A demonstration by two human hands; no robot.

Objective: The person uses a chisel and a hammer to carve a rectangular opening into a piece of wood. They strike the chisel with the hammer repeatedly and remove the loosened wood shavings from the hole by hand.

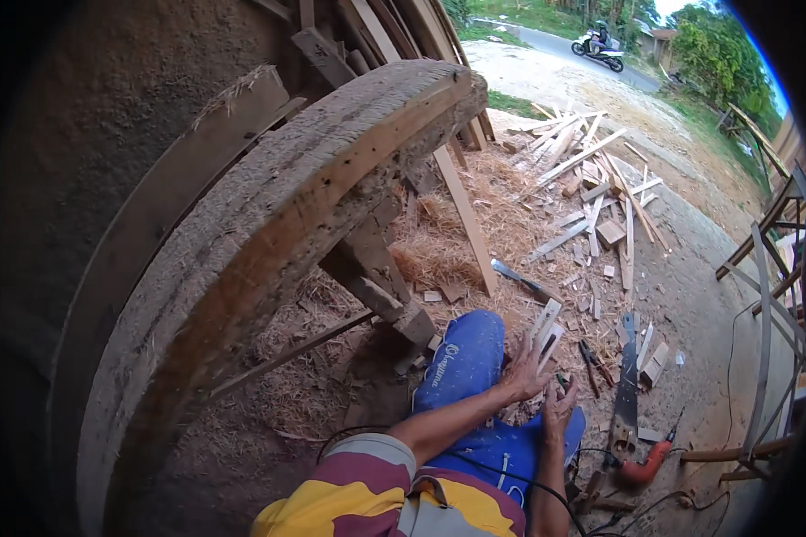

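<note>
My left hand [527, 378] is closed round a short pale wood piece [546, 324], which rises from my fingers above my knee and has a dark slot or gap along it. Close beside it, my right hand [558, 410] has its fingers curled. A small dark green thing shows at those fingertips, too small to name. Just right of the wood piece, pliers [591, 365] with dark handles lie on the ground. Farther right are a handsaw [626, 385] and an orange power drill [643, 467]. Blue trousers [464, 358] cover my bent legs.
A thick, rough wooden workbench [242, 224] fills the left side. Wood shavings [439, 233] and a heap of offcuts [591, 170] spread ahead. Another saw [521, 279] lies beyond my knee. Wooden frames [766, 295] stand at right; cables trail near the drill. A motorbike [598, 49] is on the road.
</note>
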